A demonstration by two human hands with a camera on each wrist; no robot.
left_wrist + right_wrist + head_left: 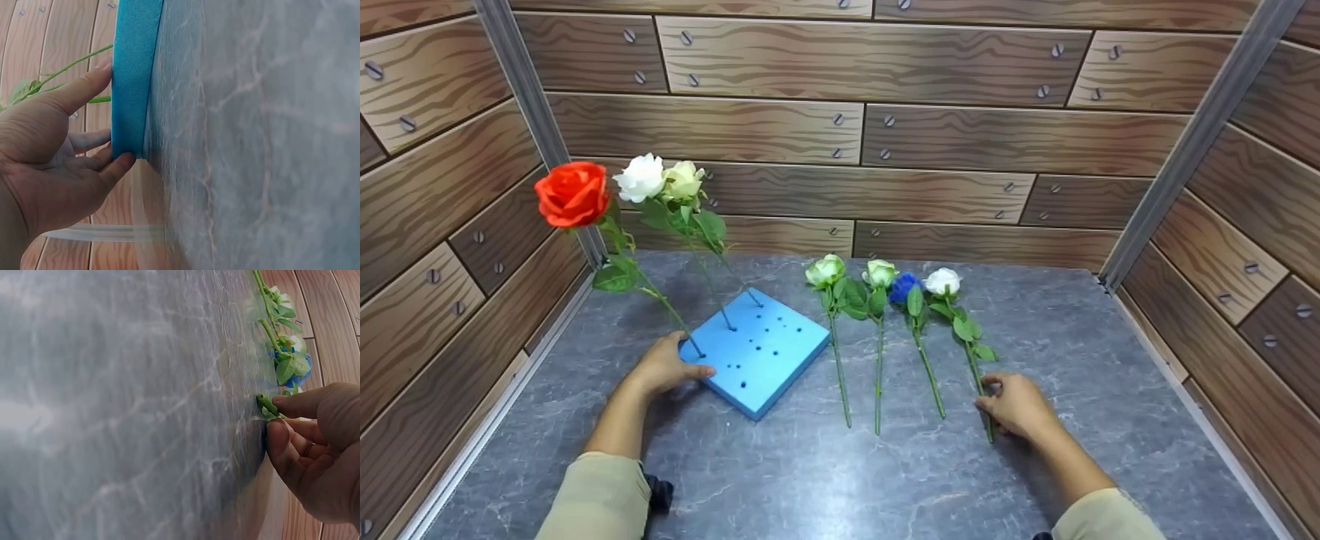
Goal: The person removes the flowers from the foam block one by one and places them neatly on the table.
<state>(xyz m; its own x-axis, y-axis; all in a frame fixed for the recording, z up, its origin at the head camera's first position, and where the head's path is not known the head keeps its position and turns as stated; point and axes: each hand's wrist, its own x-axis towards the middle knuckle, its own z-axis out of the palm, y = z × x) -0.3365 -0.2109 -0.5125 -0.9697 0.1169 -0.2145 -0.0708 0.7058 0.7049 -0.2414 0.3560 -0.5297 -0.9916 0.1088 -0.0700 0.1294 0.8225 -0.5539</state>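
Note:
My left hand (666,365) holds the left corner of a blue foam block (776,379), its thumb lying on the top face. In the left wrist view, fingertips touch the block's side (132,84). A red rose (574,193), a white rose (640,178) and a pale yellow rose (684,180) stand tilted in the block's holes. On the right, my right hand (1018,405) pinches the lower stem of another white rose (943,282), which lies on the table. The right wrist view shows the stem's cut end (266,404) at the thumb and fingertips.
Between the block and my right hand lie a blue rose (905,287) and two pale green roses (825,270), stems toward me. More holes dot the block's top. Wood-patterned panels (765,127) enclose the grey marbled table (825,480) at the back and sides.

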